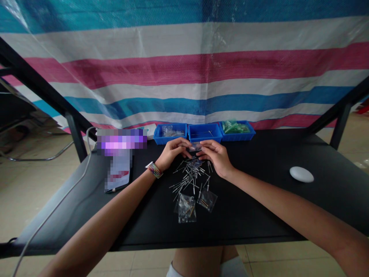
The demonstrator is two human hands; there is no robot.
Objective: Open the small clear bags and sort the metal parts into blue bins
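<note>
Between my two hands, just in front of the blue bins, is a small clear plastic bag [195,147]. My left hand [174,151] pinches its left end, and my right hand [215,154] grips the right end. What the bag holds is too small to make out. Below the hands a loose pile of thin metal rivets [188,179] is spread on the black table, with another clear bag lying on its upper part. Nearer to me lie a clear bag with brass-coloured pieces [186,208] and a smaller similar bag [207,200].
Along the back stand a blue bin with clear bags [157,135], a blue bin with a few thin pieces [198,138] and a blue bin with green packets [250,135]. A phone-like blurred object [119,169], a white cable [69,192] and a white mouse [301,174] flank them.
</note>
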